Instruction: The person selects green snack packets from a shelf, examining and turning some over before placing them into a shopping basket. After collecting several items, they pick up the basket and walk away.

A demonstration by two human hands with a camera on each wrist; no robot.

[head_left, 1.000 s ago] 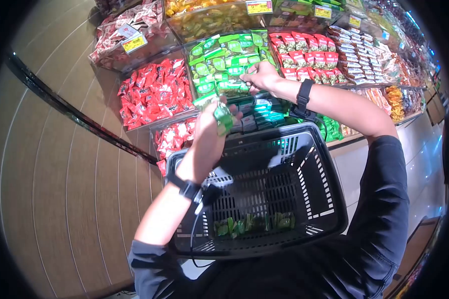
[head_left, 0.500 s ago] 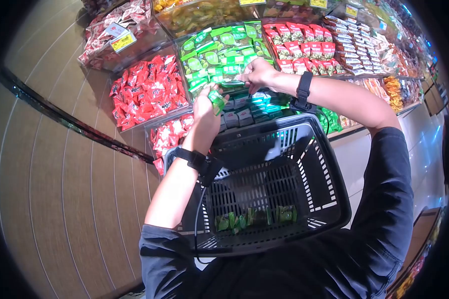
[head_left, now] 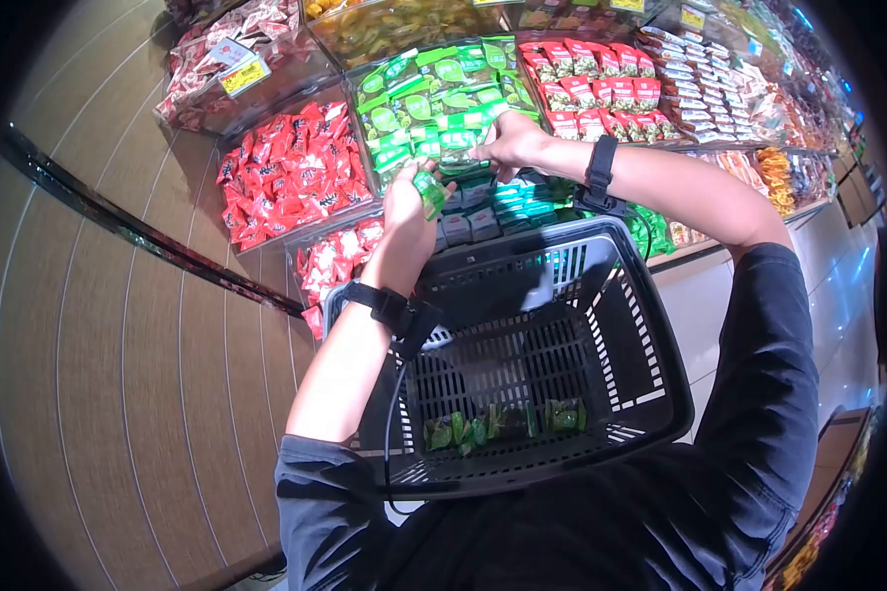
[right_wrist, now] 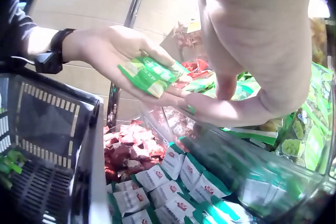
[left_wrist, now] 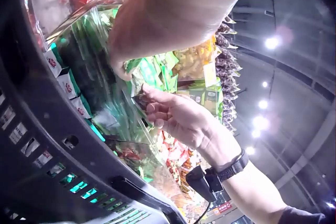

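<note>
My left hand (head_left: 402, 219) is held palm up in front of the bin of green snack packets (head_left: 429, 84). In the right wrist view a green snack packet (right_wrist: 152, 77) lies across its palm, with the thumb bent over it. At the bin's front edge, my right hand (head_left: 518, 143) reaches in from the right. The left wrist view shows its thumb and forefinger pinching a green packet (left_wrist: 137, 83) there. Below both hands is a black shopping basket (head_left: 672, 389), with several green packets (head_left: 562, 418) along its near side.
Red packets (head_left: 291, 172) fill the bin to the left, and red-and-green packets (head_left: 601, 89) the one to the right. White-and-teal packets (right_wrist: 173, 192) sit in a lower bin between the shelf and the basket. A wood-patterned floor (head_left: 99, 364) extends at left.
The left hand, blurred a second ago, has risen slightly toward the bin's front edge with its packet and steadied. The right hand stays at the bin's front. The view has shifted slightly.
</note>
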